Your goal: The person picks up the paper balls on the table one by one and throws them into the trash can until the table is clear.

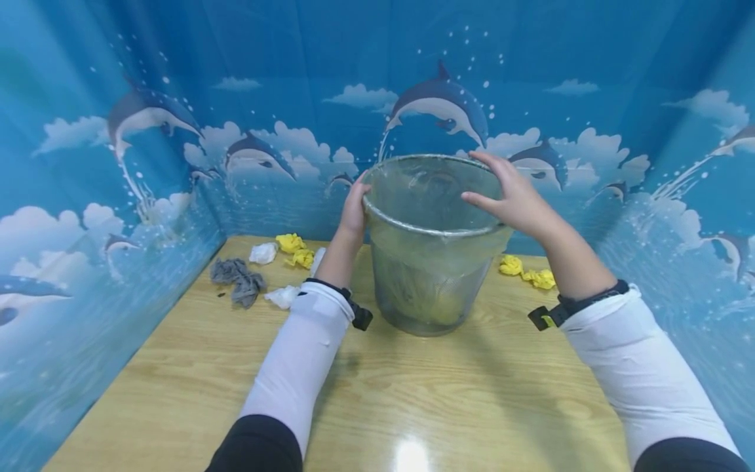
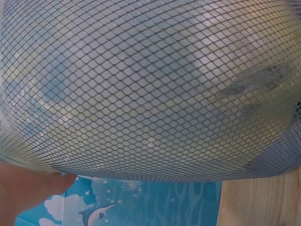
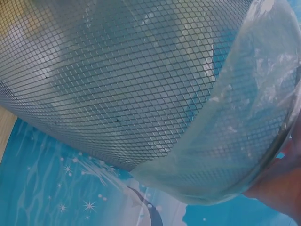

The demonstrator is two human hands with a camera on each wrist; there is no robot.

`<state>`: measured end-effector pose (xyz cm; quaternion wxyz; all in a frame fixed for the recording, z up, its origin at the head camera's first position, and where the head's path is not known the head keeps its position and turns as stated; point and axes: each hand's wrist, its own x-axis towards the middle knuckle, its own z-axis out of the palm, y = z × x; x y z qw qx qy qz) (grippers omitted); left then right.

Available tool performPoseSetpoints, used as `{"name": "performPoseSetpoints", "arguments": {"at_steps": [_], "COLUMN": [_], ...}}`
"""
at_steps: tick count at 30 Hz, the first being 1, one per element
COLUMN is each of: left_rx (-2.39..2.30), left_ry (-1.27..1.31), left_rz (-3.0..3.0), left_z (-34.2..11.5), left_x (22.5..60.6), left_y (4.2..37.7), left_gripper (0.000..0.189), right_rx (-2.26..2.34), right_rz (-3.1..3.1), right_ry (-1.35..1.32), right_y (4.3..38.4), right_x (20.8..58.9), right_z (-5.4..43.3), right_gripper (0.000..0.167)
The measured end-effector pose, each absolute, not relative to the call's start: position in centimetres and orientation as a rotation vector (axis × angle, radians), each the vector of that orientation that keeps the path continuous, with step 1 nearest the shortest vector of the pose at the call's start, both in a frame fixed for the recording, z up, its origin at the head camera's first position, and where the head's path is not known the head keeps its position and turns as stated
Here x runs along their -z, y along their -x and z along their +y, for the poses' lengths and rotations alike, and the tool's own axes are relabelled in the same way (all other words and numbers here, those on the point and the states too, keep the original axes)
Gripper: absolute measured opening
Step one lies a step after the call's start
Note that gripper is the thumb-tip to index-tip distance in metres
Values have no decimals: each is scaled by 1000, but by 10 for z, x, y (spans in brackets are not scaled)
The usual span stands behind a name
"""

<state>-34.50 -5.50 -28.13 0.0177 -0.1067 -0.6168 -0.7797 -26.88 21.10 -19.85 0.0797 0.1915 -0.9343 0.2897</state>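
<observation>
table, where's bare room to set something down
Bare table: in front of the bin, between the white sleeves; also left of the left sleeve, nearer than the grey crumple. Crowded: back left, where white crumples and yellow crumples join it.

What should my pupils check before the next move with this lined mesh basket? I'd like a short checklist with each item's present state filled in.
1. Mesh basket opening faces up: ok.
2. Liner folded over the rim: ok where the right wrist view shows it; cannot tell all round.
3. Left hand secure: cannot tell; it touches the rim, but most of its fingers are hidden.
4. Right hand gripping: not ok; its thumb and fingers are spread at the rim.
5. Crumpled pieces off the table: not ok; grey, white and yellow ones lie there.
6. Basket empty: cannot tell; its floor is hidden from above.
</observation>
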Motion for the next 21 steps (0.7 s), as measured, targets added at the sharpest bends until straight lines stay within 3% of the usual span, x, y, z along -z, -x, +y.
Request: {"name": "performPoseSetpoints", "arguments": {"at_steps": [21], "left_rx": [2430], "left_ry": [299], "left_rz": [-1912], "left_z": [-55], "left_x": [282], "left_y": [345], "left_gripper": [63], "right_rx": [-826], "right_rz": [-2771], "right_ry": [-484], "right_y": [273], "right_x": [201], "right_z": [236], "right_gripper": [79]}}
